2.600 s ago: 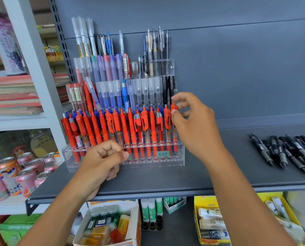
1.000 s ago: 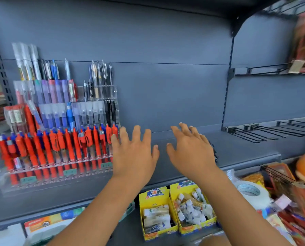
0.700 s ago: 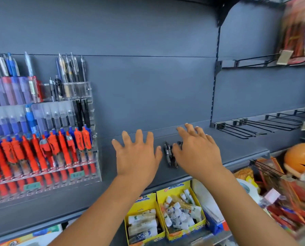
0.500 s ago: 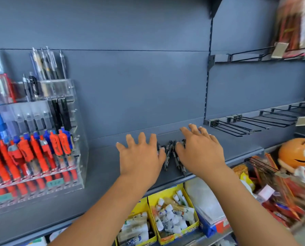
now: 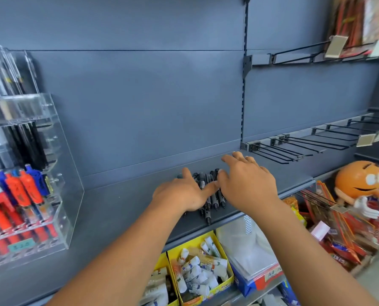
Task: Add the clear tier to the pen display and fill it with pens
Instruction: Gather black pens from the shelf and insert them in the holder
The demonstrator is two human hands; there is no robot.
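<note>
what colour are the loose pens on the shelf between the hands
The loose pens are black, clearest in the head view.

black pens (image 5: 208,195): mostly hidden beneath both hands | pen display (image 5: 25,173): cut off at left edge | orange figure (image 5: 358,180): blurred

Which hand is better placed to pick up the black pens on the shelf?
Left, probably, by a small margin. The left hand lays its thumb across the black pens, and the pen display stands on its side. The right hand is open over the pile's right edge.
</note>
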